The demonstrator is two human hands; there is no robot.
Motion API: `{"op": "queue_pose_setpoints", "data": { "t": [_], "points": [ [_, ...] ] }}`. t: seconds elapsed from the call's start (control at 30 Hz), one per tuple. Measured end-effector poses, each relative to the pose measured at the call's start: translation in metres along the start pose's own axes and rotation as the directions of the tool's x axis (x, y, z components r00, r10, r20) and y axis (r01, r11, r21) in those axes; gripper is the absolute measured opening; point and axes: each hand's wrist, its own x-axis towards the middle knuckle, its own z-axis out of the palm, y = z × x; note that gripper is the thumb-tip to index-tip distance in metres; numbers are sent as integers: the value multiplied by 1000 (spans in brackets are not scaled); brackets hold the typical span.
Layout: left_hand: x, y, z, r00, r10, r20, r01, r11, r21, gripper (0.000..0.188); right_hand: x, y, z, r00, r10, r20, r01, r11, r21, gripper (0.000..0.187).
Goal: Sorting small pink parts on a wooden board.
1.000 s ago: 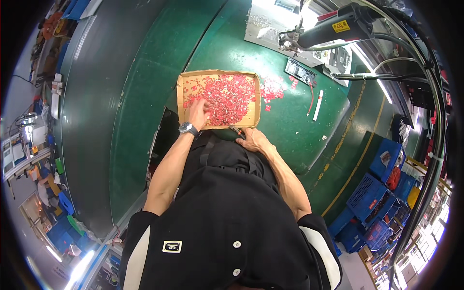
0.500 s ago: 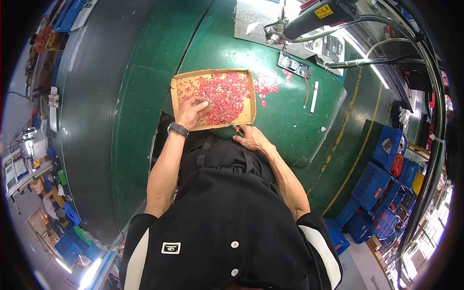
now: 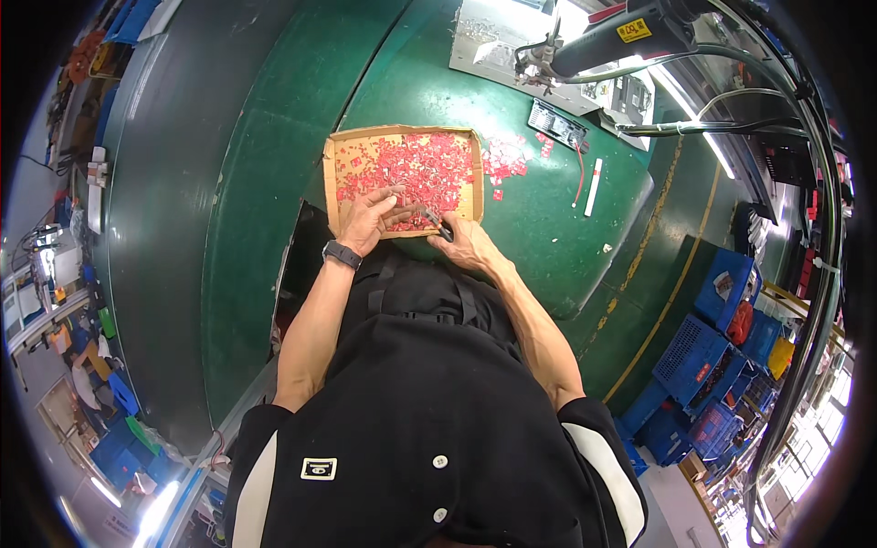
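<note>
Blue crates (image 3: pixel 690 352) at four o'clock and a cabled machine (image 3: pixel 626 47) at one o'clock are marking a factory workshop.

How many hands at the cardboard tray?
2: left hand over the red pieces in the cardboard tray; right hand at its near edge, gripping pliers.
</note>
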Motion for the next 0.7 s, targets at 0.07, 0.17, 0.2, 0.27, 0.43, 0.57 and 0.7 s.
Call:
{"op": "queue_pose_setpoints", "data": {
  "t": [0.07,0.17,0.2,0.27,0.43,0.57,0.7],
  "points": [
    [0,-2,3,999,43,-32,-35,973,227,33,-2,-5,-6,998,54,30,-54,999,-1,42],
    [-3,-3,10,996,90,-6,-80,905,417,34,-3,-5,-9,999,40,-3,-40,999,-27,42],
    [-4,-2,12,996,90,-3,-80,905,418,34,-2,-3,-6,1000,12,-14,-13,998,-55,42],
    [-6,-3,15,987,153,44,-151,818,555,33,1,-1,-4,1000,-17,-25,15,996,-84,41],
    [-3,-6,14,978,190,81,-201,787,584,34,2,-3,-4,1000,-12,-14,10,992,-129,39],
    [-3,-6,15,979,188,77,-198,796,571,33,1,-2,-3,1000,11,15,-10,994,-108,39],
    [-4,-4,22,982,178,70,-183,773,607,32,3,5,3,1000,-7,-20,5,996,-83,40]
  ]
}}
